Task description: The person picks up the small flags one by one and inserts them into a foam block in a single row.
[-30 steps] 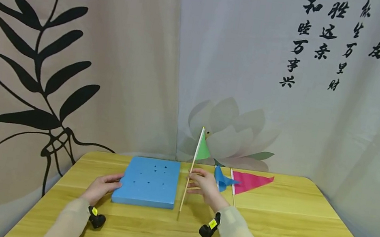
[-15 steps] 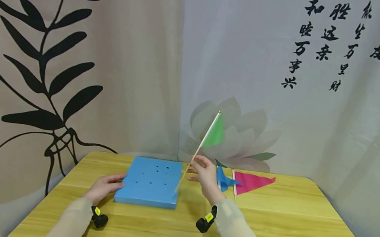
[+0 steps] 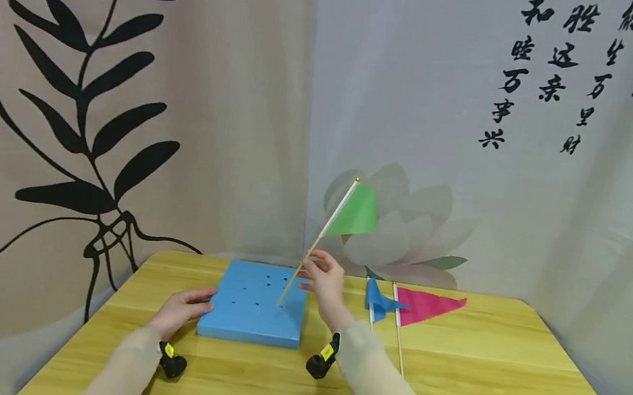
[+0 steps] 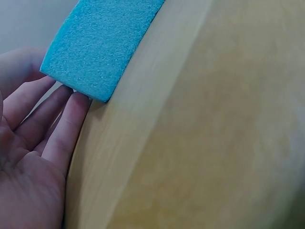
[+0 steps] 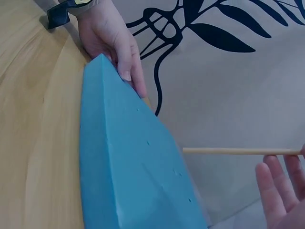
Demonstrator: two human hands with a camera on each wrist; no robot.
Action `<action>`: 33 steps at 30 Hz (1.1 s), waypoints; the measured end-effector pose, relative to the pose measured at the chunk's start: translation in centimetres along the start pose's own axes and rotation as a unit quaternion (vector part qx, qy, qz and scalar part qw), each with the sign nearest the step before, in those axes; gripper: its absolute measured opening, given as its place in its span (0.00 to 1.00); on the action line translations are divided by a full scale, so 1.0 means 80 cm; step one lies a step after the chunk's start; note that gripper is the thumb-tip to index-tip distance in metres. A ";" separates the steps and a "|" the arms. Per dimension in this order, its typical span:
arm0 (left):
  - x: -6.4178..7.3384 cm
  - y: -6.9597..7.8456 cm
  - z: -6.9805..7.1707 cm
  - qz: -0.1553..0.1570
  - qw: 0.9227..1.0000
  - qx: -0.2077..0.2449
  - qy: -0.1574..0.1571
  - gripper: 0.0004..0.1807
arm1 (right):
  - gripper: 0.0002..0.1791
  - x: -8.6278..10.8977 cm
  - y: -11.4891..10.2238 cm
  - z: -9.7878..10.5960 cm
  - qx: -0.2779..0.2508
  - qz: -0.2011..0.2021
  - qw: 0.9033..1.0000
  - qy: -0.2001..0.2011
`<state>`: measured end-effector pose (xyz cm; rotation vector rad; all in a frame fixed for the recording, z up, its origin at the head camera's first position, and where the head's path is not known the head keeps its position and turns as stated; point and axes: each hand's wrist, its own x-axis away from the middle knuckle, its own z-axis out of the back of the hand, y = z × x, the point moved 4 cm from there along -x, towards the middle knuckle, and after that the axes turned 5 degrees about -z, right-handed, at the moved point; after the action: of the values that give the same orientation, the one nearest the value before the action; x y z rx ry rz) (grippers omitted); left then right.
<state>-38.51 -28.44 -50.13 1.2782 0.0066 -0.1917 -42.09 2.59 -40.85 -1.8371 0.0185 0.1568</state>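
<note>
A blue foam block (image 3: 237, 278) with several small holes in its top lies flat on the table. My left hand (image 3: 181, 310) rests against its left edge. Seen from the left wrist, extended fingers (image 4: 66, 129) meet the end of the foam (image 4: 102, 52). My right hand (image 3: 328, 286) pinches the wooden stick (image 3: 290, 284) of a green pennant flag (image 3: 358, 214) between thumb and fingertips. The flag tilts, top to the right, and its bare lower tip overlaps the block's right half in the head view. In the right wrist view the stick (image 5: 224, 151) points at the block's holed face.
Right of the block, a blue pennant flag (image 3: 381, 301) and a pink pennant flag (image 3: 429, 307) lie on the wooden table (image 3: 479, 386), their sticks toward me. Behind the table hangs a curtain (image 3: 243, 111) printed with leaves and characters.
My right hand has carried the green flag left and up from beside the block to over it, and the flag now leans more. The left hand stays at the block.
</note>
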 end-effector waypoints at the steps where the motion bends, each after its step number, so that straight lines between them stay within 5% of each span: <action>1: 0.000 0.000 -0.001 0.001 1.000 0.002 -0.001 0.30 | 0.08 0.000 0.003 -0.004 0.001 0.001 1.000 0.002; 15: 0.003 -0.006 0.003 0.004 1.000 0.013 0.009 0.30 | 0.09 -0.001 0.027 -0.056 0.021 0.020 1.000 0.003; 33: -0.001 0.001 -0.002 -0.004 1.000 0.014 0.017 0.29 | 0.12 0.010 0.041 -0.088 0.033 0.001 0.999 0.005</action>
<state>-38.55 -28.23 -50.08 1.3102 0.0377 -0.1767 -40.95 -5.05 -42.27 -1.7729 0.0322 0.1476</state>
